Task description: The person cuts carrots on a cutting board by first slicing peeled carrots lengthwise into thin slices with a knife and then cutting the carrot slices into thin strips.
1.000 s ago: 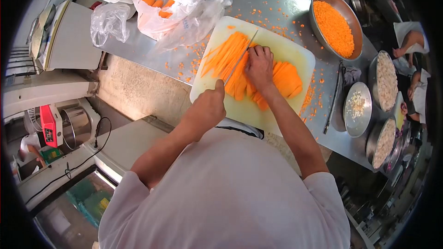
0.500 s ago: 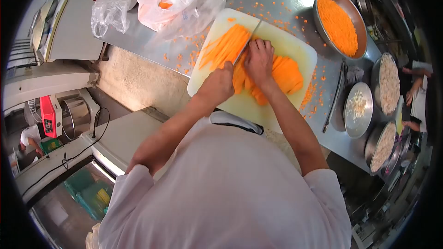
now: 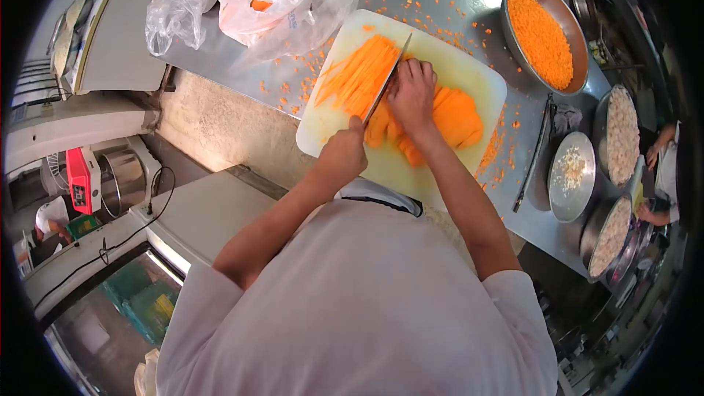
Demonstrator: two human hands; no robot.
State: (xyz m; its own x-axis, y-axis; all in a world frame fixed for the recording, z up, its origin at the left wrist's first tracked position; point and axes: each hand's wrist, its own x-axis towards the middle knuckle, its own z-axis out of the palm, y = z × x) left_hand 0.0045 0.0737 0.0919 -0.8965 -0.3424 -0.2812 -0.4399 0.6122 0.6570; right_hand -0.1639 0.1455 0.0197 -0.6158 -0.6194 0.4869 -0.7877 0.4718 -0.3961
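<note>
My left hand [image 3: 341, 155] is closed round the handle of a knife [image 3: 386, 82], whose blade slants away across the cutting board [image 3: 330, 132]. Thin orange strips, apparently carrot [image 3: 359, 73], lie fanned out left of the blade. Just right of it, my right hand [image 3: 413, 95] presses down with curled fingers on orange slices. More overlapping carrot slices [image 3: 456, 119] spread out to the right of that hand. The slices directly beneath my fingers are hidden.
Plastic bags [image 3: 293, 18] with whole carrots sit at the back left. A bowl of diced carrot [image 3: 541, 40] stands back right. Nearby are a long dark tool [image 3: 534, 154], a bowl with pale bits [image 3: 571, 176] and other filled bowls. A co-worker [image 3: 666, 169] is at far right.
My left hand and the knife went forward, then drew back toward my body. My right hand stays on the slices. The whole view has shifted slightly, and the co-worker's arms have moved.
</note>
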